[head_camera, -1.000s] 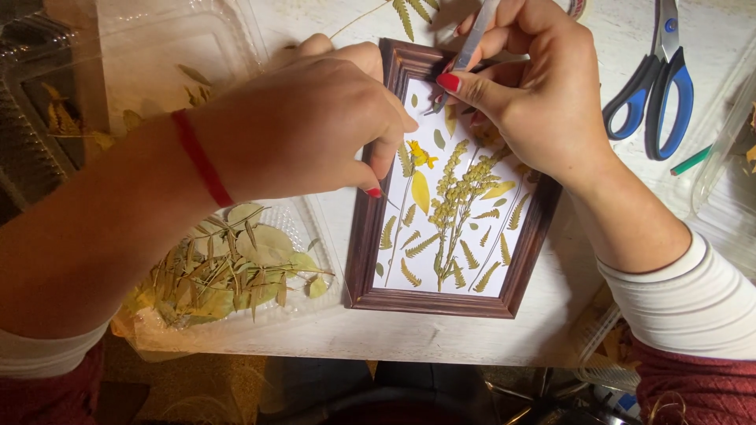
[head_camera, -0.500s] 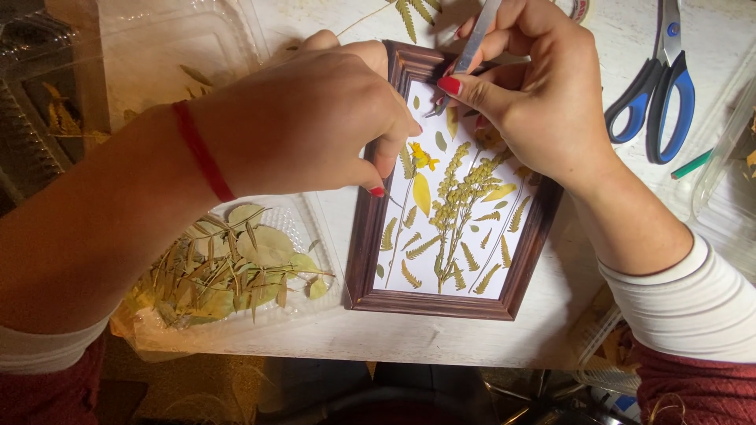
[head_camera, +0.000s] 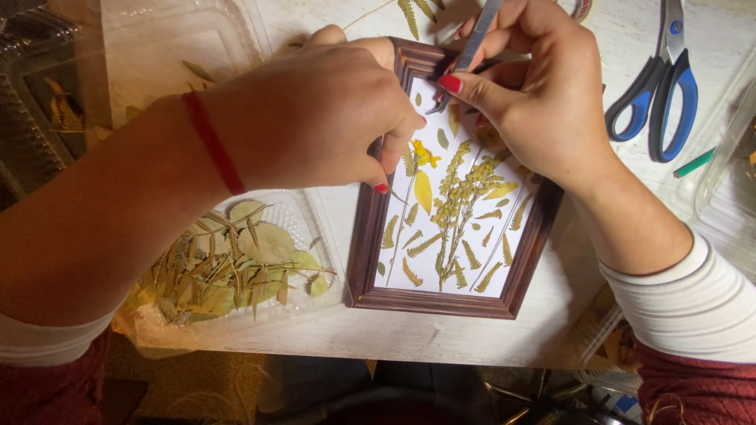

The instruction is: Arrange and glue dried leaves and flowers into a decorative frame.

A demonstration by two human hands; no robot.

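Head view: the pale worktop (head_camera: 551,315) carries everything, and the frame (head_camera: 364,236) lies flat near its front edge so both hands can work from above. The frame's long axis runs from the near edge away from the person, leaning a little to the left at the far end; the pressed stems and ferns inside follow that line, tips pointing away.

Left of it, a clear tray (head_camera: 315,228) heaped with dried leaves (head_camera: 228,267) sits just beside the frame, likely for easy picking.

The left hand (head_camera: 315,118) is curled, palm down, over the frame's upper left corner, fingertips pressing the white backing, seemingly to steady it. The right hand (head_camera: 543,94) is closed in a pinch on metal tweezers (head_camera: 472,47), whose tips angle down and left to the backing near a small leaf.

Blue scissors (head_camera: 657,86) lie well apart at the right.
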